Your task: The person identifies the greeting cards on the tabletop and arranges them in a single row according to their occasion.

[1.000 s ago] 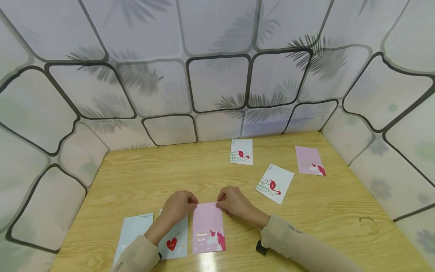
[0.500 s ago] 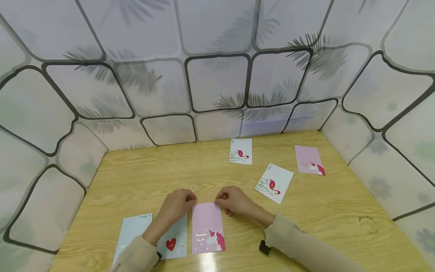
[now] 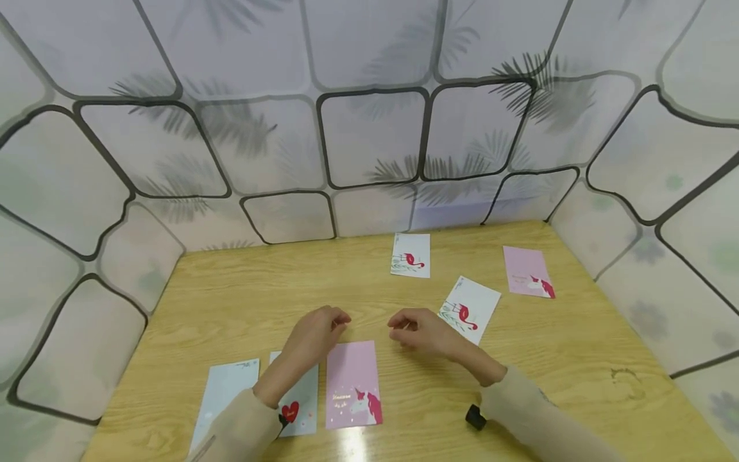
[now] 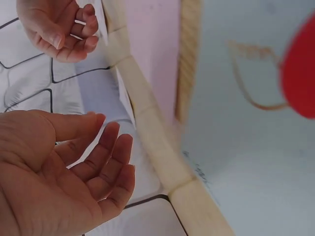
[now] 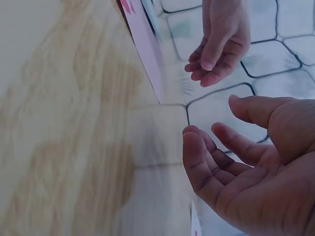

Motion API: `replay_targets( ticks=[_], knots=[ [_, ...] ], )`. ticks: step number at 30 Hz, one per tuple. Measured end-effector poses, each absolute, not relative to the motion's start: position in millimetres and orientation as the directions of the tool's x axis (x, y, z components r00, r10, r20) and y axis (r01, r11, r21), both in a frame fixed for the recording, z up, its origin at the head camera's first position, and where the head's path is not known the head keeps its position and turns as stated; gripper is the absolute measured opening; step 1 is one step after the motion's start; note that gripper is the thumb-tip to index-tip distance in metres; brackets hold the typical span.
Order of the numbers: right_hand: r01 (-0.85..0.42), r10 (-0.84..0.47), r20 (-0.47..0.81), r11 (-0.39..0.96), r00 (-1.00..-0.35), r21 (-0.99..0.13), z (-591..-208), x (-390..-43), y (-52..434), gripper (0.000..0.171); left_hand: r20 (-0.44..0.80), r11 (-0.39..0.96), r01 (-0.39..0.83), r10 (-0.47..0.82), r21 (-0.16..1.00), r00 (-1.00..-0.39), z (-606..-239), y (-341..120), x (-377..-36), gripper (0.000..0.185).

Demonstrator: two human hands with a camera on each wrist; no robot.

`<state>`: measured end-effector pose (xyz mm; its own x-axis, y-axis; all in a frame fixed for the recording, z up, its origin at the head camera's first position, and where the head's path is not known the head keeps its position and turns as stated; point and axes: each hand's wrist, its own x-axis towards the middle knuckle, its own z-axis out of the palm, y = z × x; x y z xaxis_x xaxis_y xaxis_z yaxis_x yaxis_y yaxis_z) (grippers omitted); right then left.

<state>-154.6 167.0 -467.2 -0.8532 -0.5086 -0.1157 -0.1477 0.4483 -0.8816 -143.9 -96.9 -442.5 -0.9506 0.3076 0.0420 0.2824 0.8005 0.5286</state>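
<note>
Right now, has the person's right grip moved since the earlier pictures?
Yes: in the head view, the right grip has moved rightward, away from the near pink unicorn card, toward the angled flamingo card.

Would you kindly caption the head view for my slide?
Empty left hand and right hand near a pink unicorn card, amid other cards on a wood-grain table.

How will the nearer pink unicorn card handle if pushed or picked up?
The nearer pink unicorn card looks thin, so it's probably light and slightly bendy. Lying flat on the glossy table, it would likely slide, and its edge may be fiddly to lift.
</note>
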Motion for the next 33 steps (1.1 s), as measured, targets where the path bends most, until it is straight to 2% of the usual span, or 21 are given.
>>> replay_targets(
  ticks=[15,33],
  knots=[
    [-0.176,-0.466,-0.048,0.425,-0.884,-0.888,-437.9,-155.2,237.6,0.05,0.165,0.689,0.399,0.381,0.605,-0.91,-405.9,-36.7,-163.7,0.027],
    [-0.106,-0.265,-0.05,0.543,-0.963,-0.833,-415.7,-151.6,320.1,0.053,0.211,0.62,0.446,0.416,0.646,-0.885,-393.1,25.7,-181.7,0.034]
  ],
)
